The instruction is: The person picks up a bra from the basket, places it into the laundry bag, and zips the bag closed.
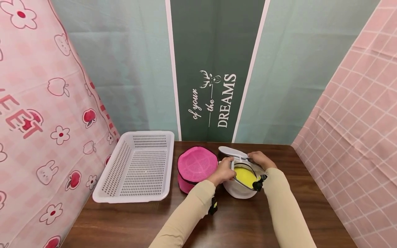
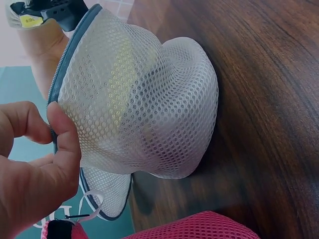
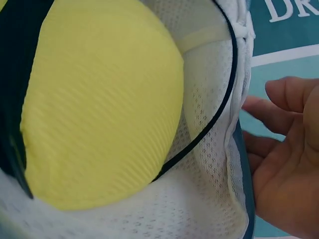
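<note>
A white mesh laundry bag (image 1: 238, 191) stands on the table with its round lid (image 1: 230, 151) folded back. Inside lies a rounded yellow fabric cup (image 3: 104, 104) with dark edging and a thin black cord (image 3: 219, 114) along one side. My left hand (image 1: 224, 171) pinches the bag's zipped rim between thumb and fingers, at the left of the opening. My right hand (image 1: 261, 159) is at the far right rim near the lid. In the right wrist view, its loosely bent fingers (image 3: 266, 112) reach behind the rim, with the thumb apart from it.
A pink mesh bag (image 1: 198, 163) stands left of the white one, close to my left hand. Farther left is a white plastic basket (image 1: 169, 165) with perforated sides. Curtains (image 1: 279, 69) hang behind the brown wooden table (image 1: 242, 224) and on both sides.
</note>
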`<action>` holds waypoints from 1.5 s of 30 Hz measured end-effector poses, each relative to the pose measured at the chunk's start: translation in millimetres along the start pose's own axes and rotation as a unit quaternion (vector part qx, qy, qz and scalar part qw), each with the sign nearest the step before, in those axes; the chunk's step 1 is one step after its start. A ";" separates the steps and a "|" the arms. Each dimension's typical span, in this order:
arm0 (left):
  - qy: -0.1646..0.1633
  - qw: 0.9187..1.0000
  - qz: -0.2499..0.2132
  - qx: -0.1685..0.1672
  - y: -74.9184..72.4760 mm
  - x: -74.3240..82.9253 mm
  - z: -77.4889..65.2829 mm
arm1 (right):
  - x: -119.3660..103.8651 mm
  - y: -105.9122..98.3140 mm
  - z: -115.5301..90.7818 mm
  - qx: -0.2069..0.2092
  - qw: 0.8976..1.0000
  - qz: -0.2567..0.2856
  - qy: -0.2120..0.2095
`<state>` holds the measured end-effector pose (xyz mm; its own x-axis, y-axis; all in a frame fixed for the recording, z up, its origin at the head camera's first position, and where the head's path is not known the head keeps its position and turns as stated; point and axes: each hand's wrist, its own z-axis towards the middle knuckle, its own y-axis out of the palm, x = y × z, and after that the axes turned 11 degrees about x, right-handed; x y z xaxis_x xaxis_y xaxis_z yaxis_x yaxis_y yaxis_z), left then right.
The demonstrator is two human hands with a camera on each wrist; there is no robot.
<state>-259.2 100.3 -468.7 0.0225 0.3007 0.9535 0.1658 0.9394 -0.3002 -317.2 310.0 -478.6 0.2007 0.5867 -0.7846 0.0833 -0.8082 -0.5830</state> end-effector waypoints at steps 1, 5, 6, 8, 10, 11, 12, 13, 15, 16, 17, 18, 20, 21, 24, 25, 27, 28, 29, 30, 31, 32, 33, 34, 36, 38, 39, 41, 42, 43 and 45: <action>0.002 1.000 -0.001 0.000 0.4 -0.1 0.2 | 0.0 -0.3 -0.2 -0.005 1.000 -0.006 0.000; 0.000 1.000 -0.007 -0.003 0.6 0.5 1.3 | -0.7 -2.2 -1.1 0.006 1.000 -0.016 0.011; 0.000 1.000 -0.008 -0.003 0.6 0.7 1.6 | -0.7 -2.9 -1.3 0.011 1.000 -0.016 0.012; 0.001 1.000 -0.009 -0.002 0.3 0.9 2.1 | -0.6 -3.5 -1.1 0.034 0.999 -0.006 0.019; 0.004 1.000 -0.008 -0.001 -0.2 0.9 2.3 | 0.0 -3.7 -1.0 0.067 0.997 0.009 0.030; 0.004 1.000 -0.007 -0.001 -0.5 1.0 2.2 | 0.4 -3.4 -0.6 0.087 0.995 0.023 0.038; 0.005 1.000 -0.006 -0.003 -0.7 1.0 2.0 | 0.8 -3.3 -0.5 0.107 0.992 0.039 0.045; 0.004 1.000 -0.006 -0.003 -0.9 1.0 1.9 | 1.3 -2.8 -0.4 0.130 0.989 0.055 0.052; 0.005 1.000 -0.005 -0.004 -1.1 0.5 2.1 | 2.3 -2.1 -0.6 0.167 0.980 0.084 0.063; 0.004 1.000 -0.005 -0.004 -1.0 0.4 2.2 | 2.8 -1.9 -1.1 0.180 0.977 0.098 0.064; 0.004 1.000 -0.004 -0.005 -1.0 0.2 2.4 | 2.9 -1.4 -1.2 0.195 0.972 0.114 0.068; 0.005 1.000 -0.003 -0.004 -0.9 -0.2 2.8 | 3.2 -1.2 -1.6 0.206 0.968 0.125 0.070; 0.008 1.000 0.000 -0.002 -0.6 -1.1 3.5 | 3.4 -1.0 -2.3 0.221 0.961 0.147 0.075; 0.008 1.000 0.002 -0.002 -0.6 -1.2 3.5 | 3.4 -0.9 -2.3 0.225 0.958 0.160 0.078; 0.010 1.000 0.005 -0.002 -0.7 -1.9 3.6 | 2.4 -1.0 -2.3 0.229 0.950 0.194 0.084; 0.010 1.000 0.005 -0.002 -0.7 -2.2 3.5 | 2.0 -1.1 -1.8 0.229 0.947 0.206 0.088; 0.009 1.000 0.003 -0.001 -0.7 -2.7 3.2 | 0.2 -1.5 -1.1 0.225 0.941 0.235 0.096; 0.009 1.000 0.002 0.000 -0.5 -3.1 3.2 | -0.8 -2.0 -0.9 0.221 0.938 0.246 0.101; 0.009 1.000 0.001 0.000 -0.5 -3.3 3.1 | -2.2 -2.4 -0.9 0.217 0.934 0.262 0.107; 0.010 1.000 0.000 0.000 -0.4 -3.6 2.9 | -3.6 -2.9 -0.7 0.212 0.929 0.280 0.115; 0.009 1.000 -0.001 0.001 -0.3 -3.9 2.8 | -5.0 -3.7 -0.8 0.205 0.924 0.298 0.123; 0.008 1.000 -0.003 0.001 -0.1 -4.2 3.0 | -6.9 -4.4 -1.8 0.195 0.918 0.320 0.130; 0.008 1.000 -0.005 0.002 -0.1 -4.4 2.9 | -8.7 -5.2 -2.8 0.184 0.912 0.340 0.135; 0.007 1.000 -0.006 0.002 0.0 -4.8 2.8 | -10.9 -6.4 -4.6 0.173 0.906 0.359 0.142; 0.004 1.000 -0.009 0.003 0.2 -5.4 3.1 | -14.2 -8.1 -6.3 0.161 0.892 0.393 0.158; 0.002 1.000 -0.011 0.003 -0.4 -4.9 2.9 | -16.7 -9.1 -7.8 0.155 0.884 0.408 0.166; 0.002 1.000 -0.011 0.002 -0.9 -4.5 2.7 | -17.3 -9.3 -7.4 0.157 0.883 0.409 0.167; 0.002 1.000 -0.008 0.000 -1.8 -3.8 2.4 | -17.0 -8.4 -5.3 0.173 0.885 0.398 0.167; 0.001 1.000 -0.005 -0.002 -2.3 -3.4 2.1 | -16.8 -7.8 -4.9 0.184 0.888 0.387 0.165; -0.001 1.000 -0.003 -0.005 -2.9 -3.0 1.8 | -16.5 -7.1 -4.4 0.194 0.892 0.372 0.165; -0.004 1.000 -0.001 -0.008 -3.2 -3.1 1.5 | -15.2 -6.0 -3.5 0.212 0.897 0.351 0.164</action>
<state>-261.3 96.6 -470.7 0.0134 0.3005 0.9537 0.1813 0.9372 -0.2979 -317.4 305.7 -462.4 0.3401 -0.1623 -0.9263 -0.5405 -0.8398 -0.0513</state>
